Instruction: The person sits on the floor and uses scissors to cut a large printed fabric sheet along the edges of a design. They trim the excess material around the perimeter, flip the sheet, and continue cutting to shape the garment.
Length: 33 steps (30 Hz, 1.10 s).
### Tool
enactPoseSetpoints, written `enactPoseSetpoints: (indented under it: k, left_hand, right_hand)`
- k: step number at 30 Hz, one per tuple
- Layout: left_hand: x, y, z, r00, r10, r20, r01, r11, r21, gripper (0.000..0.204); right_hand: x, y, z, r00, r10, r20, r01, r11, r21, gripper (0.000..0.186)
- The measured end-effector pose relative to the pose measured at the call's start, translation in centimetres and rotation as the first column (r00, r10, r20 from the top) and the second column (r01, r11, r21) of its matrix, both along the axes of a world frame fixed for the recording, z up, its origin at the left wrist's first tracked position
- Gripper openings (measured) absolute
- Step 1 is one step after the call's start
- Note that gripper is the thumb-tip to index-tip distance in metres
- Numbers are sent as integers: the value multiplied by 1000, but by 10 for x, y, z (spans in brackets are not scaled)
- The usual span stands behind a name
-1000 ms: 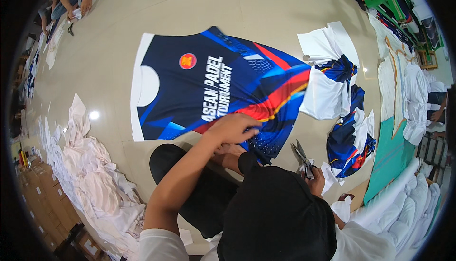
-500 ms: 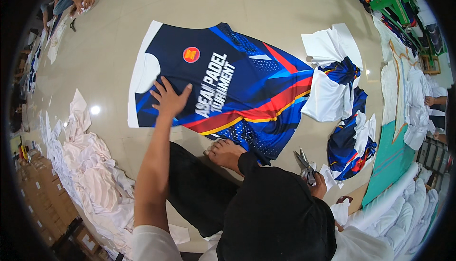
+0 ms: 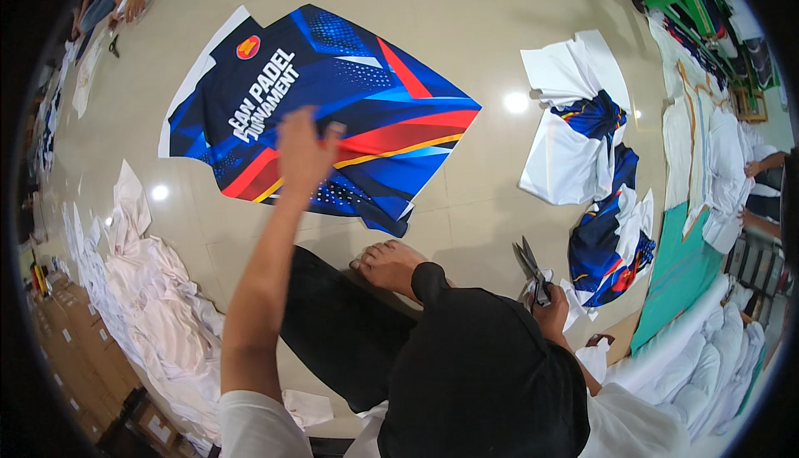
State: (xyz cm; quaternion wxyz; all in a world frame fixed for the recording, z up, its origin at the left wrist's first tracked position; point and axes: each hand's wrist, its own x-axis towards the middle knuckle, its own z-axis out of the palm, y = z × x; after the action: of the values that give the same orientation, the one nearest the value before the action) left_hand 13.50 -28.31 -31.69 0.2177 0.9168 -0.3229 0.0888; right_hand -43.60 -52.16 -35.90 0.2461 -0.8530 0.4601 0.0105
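Observation:
A dark blue jersey panel (image 3: 366,143) with red, yellow and light blue bands lies on the tiled floor. It has a white border at its upper left and a folded corner at its near edge. My left hand (image 3: 306,158) is over the panel's near middle, fingers apart and slightly blurred; whether it touches the cloth I cannot tell. At the right, low by my knee, my right hand (image 3: 550,315) grips scissors (image 3: 529,263), their blades parted and pointing away from me. Small white scraps (image 3: 576,308) lie beside that hand.
Crumpled white and blue cut pieces (image 3: 574,158) lie at the right, above a dark blue heap (image 3: 601,250). A long pile of pale cloth (image 3: 162,291) runs along the left. White rolls (image 3: 707,375) stand at the lower right. Another person's hand (image 3: 136,4) is at the upper left.
The jersey panel has slid away and to the left, turning, clear of my foot. My left hand now lies over its near middle rather than by the neckline. The right hand keeps the scissors.

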Motion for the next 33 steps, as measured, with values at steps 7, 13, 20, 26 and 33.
enactPoseSetpoints:
  k: [7,13,20,26,33]
  left_hand:
    - [-109,-51,-15,865,-393,-312,465,862,203,35]
    - [-84,29,-3,673,-531,-515,734,568,373,32]
    - [4,207,23,845,48,-533,467,421,778,25]
    - [-41,245,33,744,668,7,-638,708,302,80]
    - [-124,274,-24,364,930,-44,-872,357,336,85]
  right_hand:
    - [4,-2,2,998,-52,-41,54,997,62,44]
    - [-1,-6,-1,990,130,-53,-131,991,-22,43]
    - [-3,-18,3,944,304,-127,-287,948,136,29]
    - [133,-34,39,879,474,-56,-451,863,229,21]
    - [461,46,4,669,391,632,-518,855,19,41]
